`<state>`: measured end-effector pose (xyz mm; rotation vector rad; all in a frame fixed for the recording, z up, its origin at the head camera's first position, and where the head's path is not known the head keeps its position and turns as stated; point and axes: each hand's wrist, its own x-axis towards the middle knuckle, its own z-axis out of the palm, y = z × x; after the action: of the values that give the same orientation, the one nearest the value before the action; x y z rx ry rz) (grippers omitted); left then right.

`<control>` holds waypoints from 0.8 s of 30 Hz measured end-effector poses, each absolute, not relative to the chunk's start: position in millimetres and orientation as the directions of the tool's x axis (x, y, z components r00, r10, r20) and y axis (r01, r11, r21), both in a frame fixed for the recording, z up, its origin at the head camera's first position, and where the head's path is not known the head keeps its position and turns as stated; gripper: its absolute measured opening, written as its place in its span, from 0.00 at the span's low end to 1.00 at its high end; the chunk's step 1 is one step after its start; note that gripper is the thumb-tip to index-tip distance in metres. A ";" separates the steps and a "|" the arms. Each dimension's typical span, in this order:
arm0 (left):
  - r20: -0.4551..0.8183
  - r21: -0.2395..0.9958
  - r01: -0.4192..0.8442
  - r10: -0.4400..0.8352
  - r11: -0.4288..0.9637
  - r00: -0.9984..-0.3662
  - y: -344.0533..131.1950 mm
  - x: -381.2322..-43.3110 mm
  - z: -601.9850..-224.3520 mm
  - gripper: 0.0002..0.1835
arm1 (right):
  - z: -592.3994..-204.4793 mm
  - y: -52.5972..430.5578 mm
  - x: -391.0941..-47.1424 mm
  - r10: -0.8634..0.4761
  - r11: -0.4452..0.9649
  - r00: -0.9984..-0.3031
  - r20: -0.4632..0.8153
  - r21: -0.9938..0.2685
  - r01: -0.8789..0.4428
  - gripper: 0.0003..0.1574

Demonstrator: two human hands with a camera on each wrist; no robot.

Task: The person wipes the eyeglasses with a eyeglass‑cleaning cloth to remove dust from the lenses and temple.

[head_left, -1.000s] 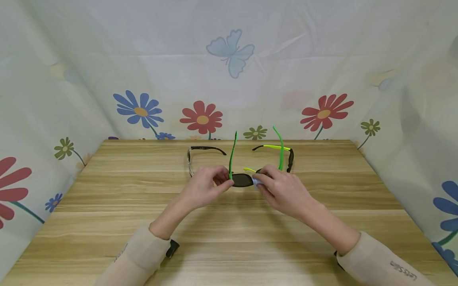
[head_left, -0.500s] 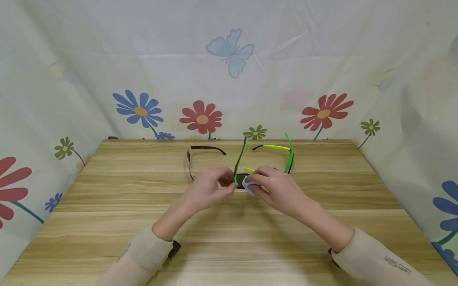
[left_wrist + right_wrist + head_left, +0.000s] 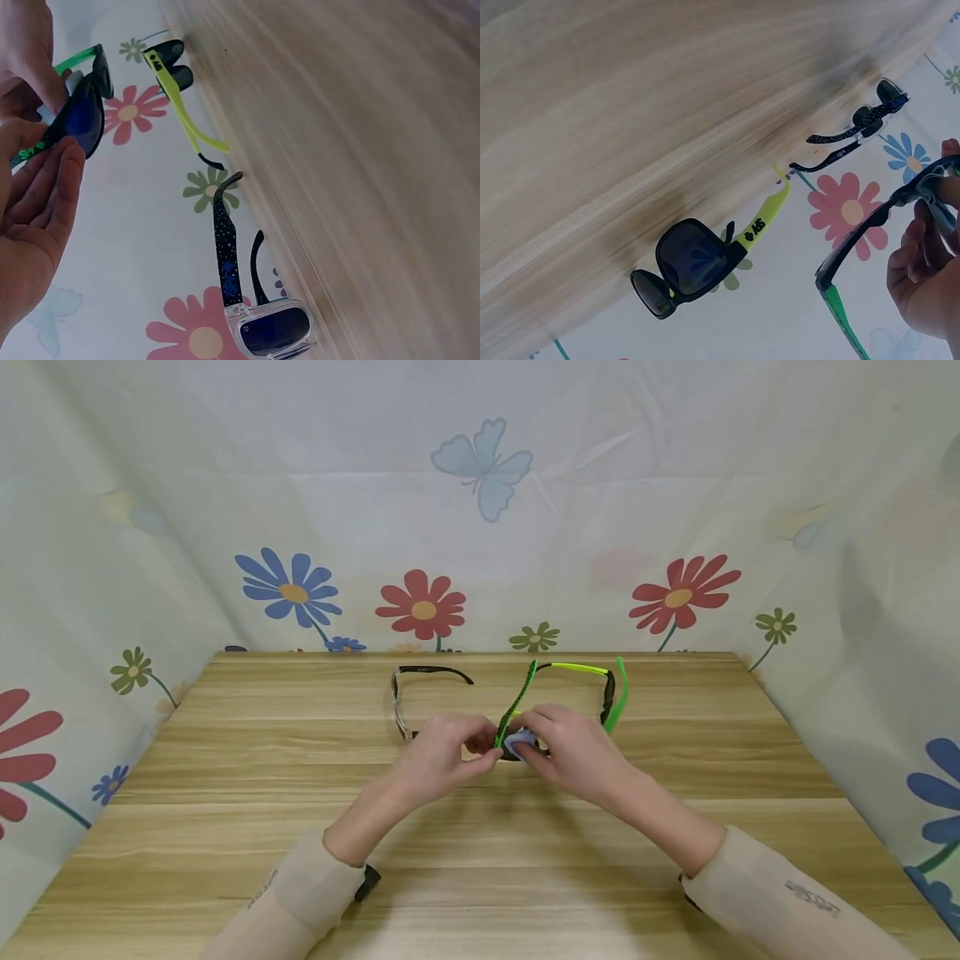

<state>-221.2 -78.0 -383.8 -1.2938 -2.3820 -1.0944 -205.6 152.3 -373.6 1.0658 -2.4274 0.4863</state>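
Sunglasses (image 3: 84, 124) with green on their temples are held up over the near-middle of the wooden table (image 3: 450, 877), between the two hands, and we see their front turned toward the person. The long axis of that front runs from left to right, its right end a little farther off in the head view. Both temples stand unfolded and point away toward the flowered backdrop (image 3: 480, 552): the left temple (image 3: 516, 703) leans clearly to the right, the right temple (image 3: 618, 697) less so.

We find the left hand (image 3: 438, 756) pinching the frame at its left hinge between thumb and fingers. The right hand (image 3: 573, 747) grips a pale blue cloth (image 3: 521, 742) and presses it on the left lens, hiding much of the front; we cannot tell whether its fingers also clasp the frame.

Beyond the hands we note two more pairs on the table. On the left, the clear-framed pair (image 3: 275, 332) has its temples pointing right; on the right, the yellow-templed pair (image 3: 694, 255) has its temples pointing left.
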 end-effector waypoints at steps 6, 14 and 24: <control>0.521 0.493 0.803 0.625 0.335 -0.582 -77.3 -221.7 -385.4 0.03 | -372.7 145.3 -209.2 -0.565 0.681 -0.627 0.536 -0.127 -0.722 0.13; 0.517 0.485 0.791 0.608 0.373 -0.603 -77.5 -220.1 -384.4 0.03 | -373.8 143.3 -211.6 -0.576 0.666 -0.622 0.531 -0.137 -0.733 0.09; 0.482 0.491 0.768 0.606 0.411 -0.632 -78.1 -220.2 -384.3 0.04 | -371.6 147.6 -207.4 -0.631 0.592 -0.618 0.469 -0.224 -0.774 0.08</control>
<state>-220.2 -78.1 -384.3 -1.2104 -2.4381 -1.0315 -207.4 147.6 -371.6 1.1385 -2.4825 0.5887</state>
